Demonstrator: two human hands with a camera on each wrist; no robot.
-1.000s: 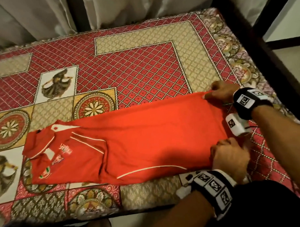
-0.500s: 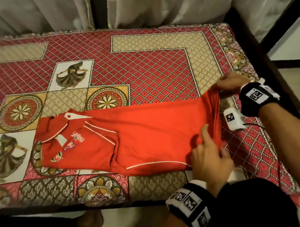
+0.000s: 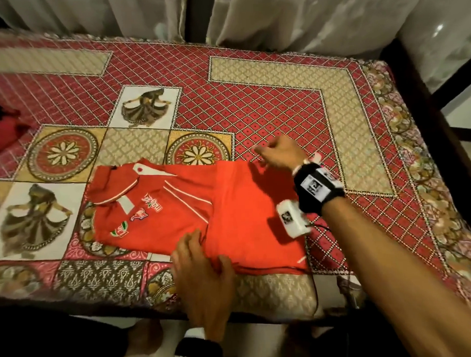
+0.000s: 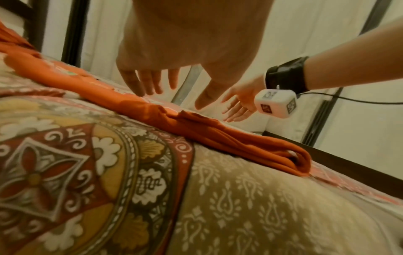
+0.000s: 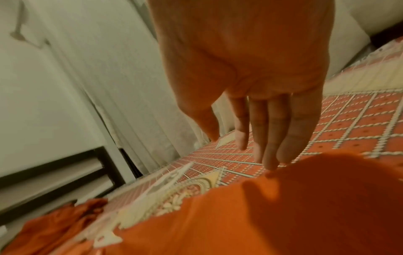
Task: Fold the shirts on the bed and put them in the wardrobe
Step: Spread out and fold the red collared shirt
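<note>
Patterned bedspread [image 3: 266,107]: red shirt [image 3: 238,221] folded centre-frame; left hand [image 3: 203,275] flat on lower edge, right hand [image 3: 279,152] fingers loose, empty, at upper edge.

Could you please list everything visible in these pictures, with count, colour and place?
polo shirt: one, red with white piping and badges, folded over on the near part of the bed, collar to the left.
crumpled garment: one, dark red, at the far left edge of the bed.
bedspread: one, red and beige patchwork with dancer and flower panels, covering the bed.
curtains: pale, hanging behind the bed.
wrist cameras: white boxes on black straps, one on each wrist.
left hand: fingers straight, resting on the shirt's near edge.
right hand: fingers relaxed, over the shirt's far edge.
</note>
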